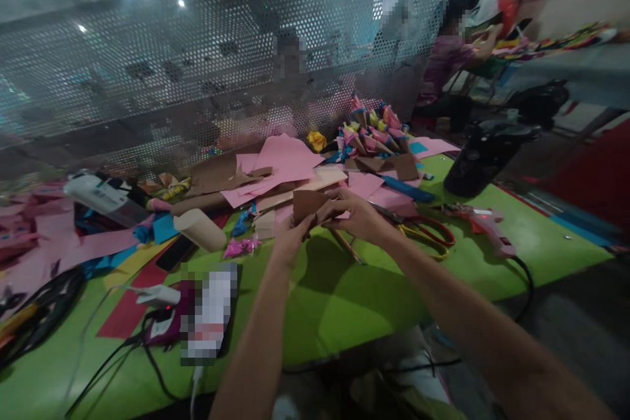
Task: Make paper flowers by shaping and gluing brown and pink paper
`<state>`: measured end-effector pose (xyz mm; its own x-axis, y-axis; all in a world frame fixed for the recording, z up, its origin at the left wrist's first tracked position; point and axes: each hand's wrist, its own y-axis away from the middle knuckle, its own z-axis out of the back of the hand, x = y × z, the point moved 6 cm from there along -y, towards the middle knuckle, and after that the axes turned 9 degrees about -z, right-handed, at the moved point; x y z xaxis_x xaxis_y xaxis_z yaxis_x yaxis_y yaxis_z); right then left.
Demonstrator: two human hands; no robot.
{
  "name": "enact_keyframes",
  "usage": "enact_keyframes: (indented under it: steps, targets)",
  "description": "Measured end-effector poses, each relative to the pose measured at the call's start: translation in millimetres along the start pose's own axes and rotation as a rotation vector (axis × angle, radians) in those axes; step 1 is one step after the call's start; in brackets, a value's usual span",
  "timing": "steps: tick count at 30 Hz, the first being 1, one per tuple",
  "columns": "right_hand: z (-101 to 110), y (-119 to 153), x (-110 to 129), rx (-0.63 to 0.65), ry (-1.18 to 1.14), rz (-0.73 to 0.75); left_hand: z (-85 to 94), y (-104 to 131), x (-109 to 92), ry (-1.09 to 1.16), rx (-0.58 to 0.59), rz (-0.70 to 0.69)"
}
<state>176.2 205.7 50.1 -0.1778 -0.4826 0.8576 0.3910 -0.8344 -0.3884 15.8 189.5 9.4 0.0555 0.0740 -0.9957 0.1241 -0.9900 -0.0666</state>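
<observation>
A small piece of brown paper [308,205] is held up between my two hands over the green table [339,302]. My left hand [294,231] pinches its lower edge, while my right hand [352,213] has its fingers closed on the right side of it. The hands nearly touch at the fingertips. Just beneath my right hand lies a thin pencil-like stick [347,247]. Scissors with red and yellow handles [430,236] rest right of that hand. Pink paper sheets [285,164] are piled behind the hands.
A pink glue gun [492,226] with a cord lies at the right, near a black container [482,157]. Paper cones [374,131] are heaped at the back. Left are a phone [209,312], cables, and a cream roll [201,230]. A perforated metal screen [221,59] stands behind; a person [443,65] sits beyond.
</observation>
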Motion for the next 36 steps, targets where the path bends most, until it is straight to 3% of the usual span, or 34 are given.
enact_keyframes:
  steps: [10,18,24,30,36]
  targets:
    - [4,1,-24,-0.257,0.002,-0.251,-8.0,-2,-1,-0.144,0.095,-0.129]
    - [10,2,-21,-0.341,-0.025,-0.301,-13.4,6,-9,-0.198,0.163,-0.207]
    - [9,2,-27,-0.326,-0.053,-0.363,-18.2,5,-16,-0.352,0.181,-0.375]
    - [6,2,-37,-0.304,-0.122,-0.396,-20.8,7,-12,-0.735,0.213,-0.389]
    - [1,2,-33,-0.251,-0.173,-0.397,-24.1,16,-21,-0.792,0.226,-0.505]
